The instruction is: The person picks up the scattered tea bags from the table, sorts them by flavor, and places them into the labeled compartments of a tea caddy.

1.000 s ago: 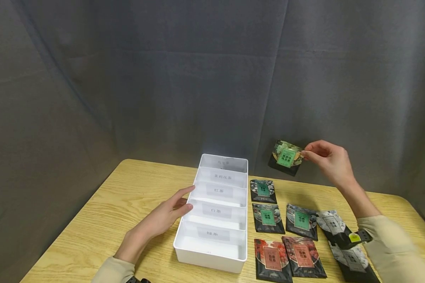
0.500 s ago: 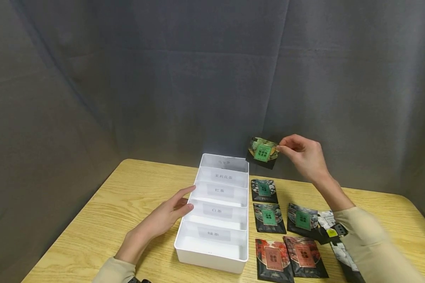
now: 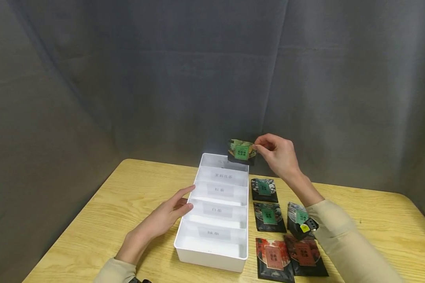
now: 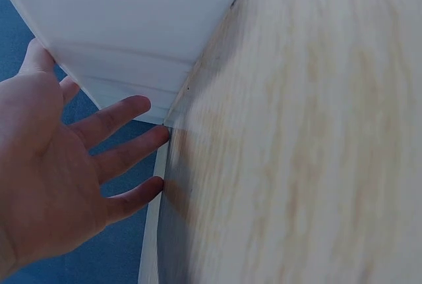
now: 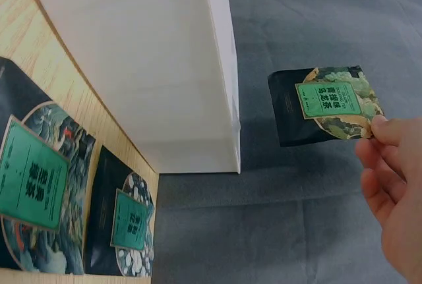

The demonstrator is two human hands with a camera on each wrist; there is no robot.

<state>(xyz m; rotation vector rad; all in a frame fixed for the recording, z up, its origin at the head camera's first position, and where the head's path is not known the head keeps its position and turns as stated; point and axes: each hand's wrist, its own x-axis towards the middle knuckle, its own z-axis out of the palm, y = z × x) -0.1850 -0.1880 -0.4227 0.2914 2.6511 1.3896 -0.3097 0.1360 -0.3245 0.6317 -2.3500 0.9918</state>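
My right hand (image 3: 279, 156) pinches a green-and-black tea sachet (image 3: 241, 152) by its right edge, between thumb and fingers. In the head view the sachet overlaps the rearmost compartment of a white divided box (image 3: 212, 257). The right wrist view has the sachet (image 5: 324, 106) off the box's end, against the grey curtain. At the box's left side is my left hand (image 3: 163, 215), its thumb and a fingertip at the rim. The left wrist view shows that hand (image 4: 72, 159) with its other fingers spread beside the white wall.
Right of the box lie sachets: a dark floral one (image 3: 263, 190), a green-labelled one (image 3: 269, 216), another partly under the right wrist (image 3: 299, 214), and two red ones (image 3: 274, 259). A grey curtain (image 3: 198, 78) hangs behind the wooden table (image 3: 141, 181).
My right hand has carried the tea sachet leftward, from above the right part of the table to the box's rear compartment. The left hand has stayed at the box's side.
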